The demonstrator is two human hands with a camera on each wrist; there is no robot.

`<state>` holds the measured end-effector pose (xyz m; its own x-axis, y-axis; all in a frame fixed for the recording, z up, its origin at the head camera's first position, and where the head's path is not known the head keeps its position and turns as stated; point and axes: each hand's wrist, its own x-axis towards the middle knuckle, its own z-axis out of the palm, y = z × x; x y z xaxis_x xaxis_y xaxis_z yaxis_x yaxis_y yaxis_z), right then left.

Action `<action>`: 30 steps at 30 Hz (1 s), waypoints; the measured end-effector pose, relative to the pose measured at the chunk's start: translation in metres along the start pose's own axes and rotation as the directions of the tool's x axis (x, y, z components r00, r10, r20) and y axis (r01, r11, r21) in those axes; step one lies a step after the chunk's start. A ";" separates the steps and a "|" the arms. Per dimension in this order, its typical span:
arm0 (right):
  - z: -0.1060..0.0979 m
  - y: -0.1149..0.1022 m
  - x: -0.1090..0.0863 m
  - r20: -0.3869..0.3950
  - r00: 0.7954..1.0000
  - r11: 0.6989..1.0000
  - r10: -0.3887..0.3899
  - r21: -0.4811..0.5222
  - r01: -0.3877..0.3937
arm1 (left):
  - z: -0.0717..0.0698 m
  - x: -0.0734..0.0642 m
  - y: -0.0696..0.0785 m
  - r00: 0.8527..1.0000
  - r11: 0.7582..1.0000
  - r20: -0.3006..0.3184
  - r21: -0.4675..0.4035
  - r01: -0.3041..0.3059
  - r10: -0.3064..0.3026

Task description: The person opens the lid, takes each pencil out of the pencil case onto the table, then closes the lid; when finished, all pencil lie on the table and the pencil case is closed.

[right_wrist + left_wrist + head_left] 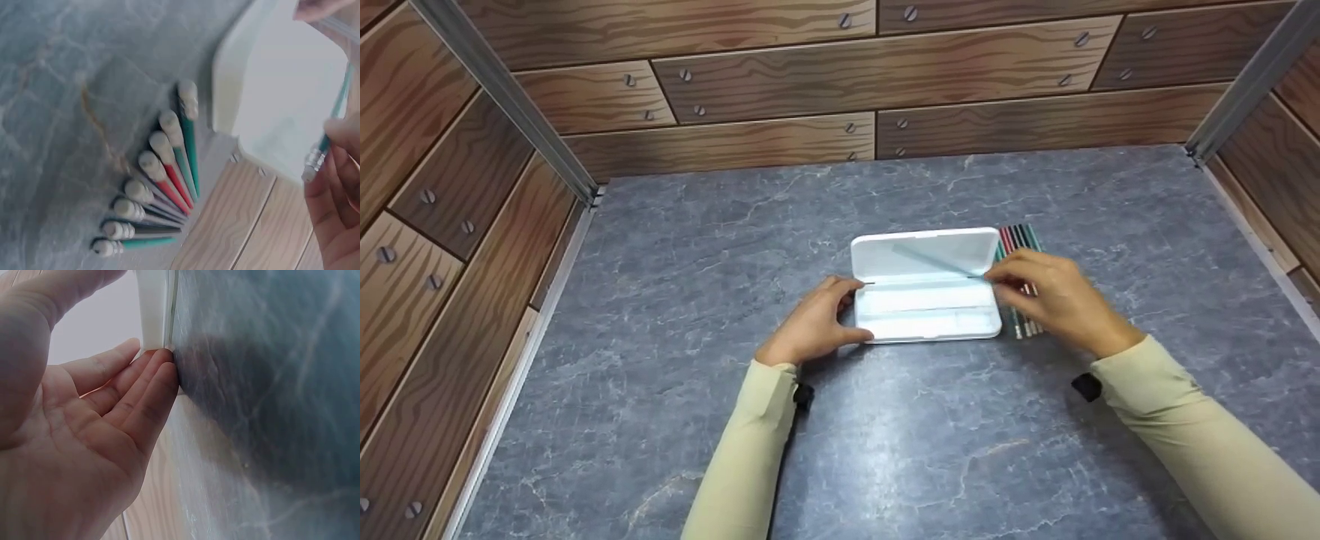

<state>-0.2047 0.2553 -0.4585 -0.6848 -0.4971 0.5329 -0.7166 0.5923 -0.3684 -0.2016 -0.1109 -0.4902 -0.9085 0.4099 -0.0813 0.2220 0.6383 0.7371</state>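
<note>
A white pencil case (926, 300) lies open on the grey marbled tabletop (885, 450), its lid raised at the far side. My left hand (817, 319) steadies the case's left end; in the left wrist view its straight fingers (140, 388) press against the case's corner (152, 309), thumb above. My right hand (1050, 296) pinches a teal pencil (937, 262) by its eraser end (315, 160) and holds it, blurred, over the open case (281, 101). Several red, green and grey pencils (1020, 240) lie side by side just right of the case, partly under my right hand.
Wood-patterned walls (840, 82) enclose the table at the back and on both sides. In the right wrist view the loose pencils (163, 185) fan out with their eraser ends toward the camera.
</note>
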 end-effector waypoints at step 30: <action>-0.018 0.052 -0.042 -0.024 0.660 0.657 0.751 -0.075 -0.750 | 0.000 0.001 0.000 1.000 1.000 0.005 0.008 0.005 -0.005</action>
<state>-0.2109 0.3176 -0.4863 -0.9868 0.1321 0.0932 0.0531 0.8095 -0.5847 -0.2023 -0.1104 -0.4902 -0.9078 0.4098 -0.0889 0.2200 0.6458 0.7312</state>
